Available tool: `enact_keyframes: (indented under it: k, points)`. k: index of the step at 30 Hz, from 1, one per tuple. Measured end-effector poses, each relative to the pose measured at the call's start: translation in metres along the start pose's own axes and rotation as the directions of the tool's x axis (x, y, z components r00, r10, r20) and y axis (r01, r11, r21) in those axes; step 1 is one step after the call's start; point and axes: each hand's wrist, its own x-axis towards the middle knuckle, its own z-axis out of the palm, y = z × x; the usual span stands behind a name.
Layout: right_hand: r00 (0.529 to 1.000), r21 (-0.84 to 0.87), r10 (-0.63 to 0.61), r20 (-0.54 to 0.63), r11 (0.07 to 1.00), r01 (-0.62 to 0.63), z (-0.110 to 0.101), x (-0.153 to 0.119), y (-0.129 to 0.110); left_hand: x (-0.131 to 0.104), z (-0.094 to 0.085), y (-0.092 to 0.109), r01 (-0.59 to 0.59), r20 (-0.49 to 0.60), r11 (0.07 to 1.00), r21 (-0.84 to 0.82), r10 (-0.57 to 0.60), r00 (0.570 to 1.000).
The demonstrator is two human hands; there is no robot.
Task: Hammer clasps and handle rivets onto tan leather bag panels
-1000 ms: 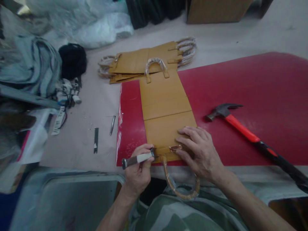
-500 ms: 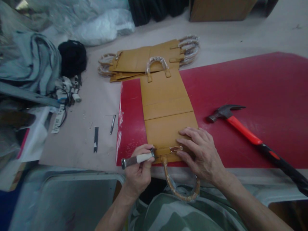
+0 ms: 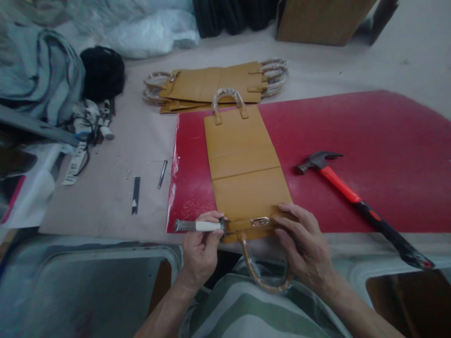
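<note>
A tan leather bag panel (image 3: 248, 188) lies lengthwise before me, a plastic-wrapped handle at each end. Across its near end runs a narrow strap with a metal clasp plate (image 3: 260, 221). Closed around a metal punch-like tool (image 3: 207, 226) with a white-wrapped middle, my left hand (image 3: 201, 251) holds it sideways, tip against the strap's left end. My right hand (image 3: 306, 239) has its fingers apart, fingertips resting on the panel's right edge near the clasp plate. The near handle (image 3: 262, 281) hangs over the table edge between my hands.
A claw hammer (image 3: 338, 183) lies on the red mat (image 3: 369, 126) to the right. Behind the panel sits a stack of similar tan pieces (image 3: 211, 84). On the left are a thin metal rod (image 3: 162, 174) and a dark flat strip (image 3: 136, 195). A cardboard box (image 3: 317, 21) stands at the back.
My right hand has shifted right, off the middle of the panel to its edge. The tool in my left hand has turned closer to level. The whole view has shifted slightly.
</note>
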Motion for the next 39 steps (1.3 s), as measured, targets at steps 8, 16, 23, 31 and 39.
enact_keyframes:
  k: [8,16,23,31,39]
  points:
    - [0.384,0.605,0.920,0.081,0.261,-0.752,0.003,-0.083,-0.041,-0.010,0.005,0.007,0.238,0.017,0.945,-0.223,-0.240,0.971]
    - [0.442,0.565,0.363,0.821,-0.398,-0.723,0.049,-0.069,-0.026,0.019,-0.002,-0.004,0.236,-0.041,0.929,-0.285,-0.258,0.965]
    - [0.620,0.710,0.405,0.672,-0.113,-0.695,0.056,-0.022,-0.062,0.011,-0.006,0.005,0.283,0.030,0.903,-0.323,-0.289,0.957]
    - [0.573,0.708,0.487,0.659,-0.148,-0.690,0.065,0.002,-0.077,0.025,-0.011,0.022,0.284,0.047,0.882,-0.377,-0.289,0.956]
    - [0.671,0.766,0.466,0.577,-0.022,-0.643,0.063,0.010,-0.081,0.034,-0.020,0.025,0.295,0.110,0.818,-0.494,-0.278,0.954]
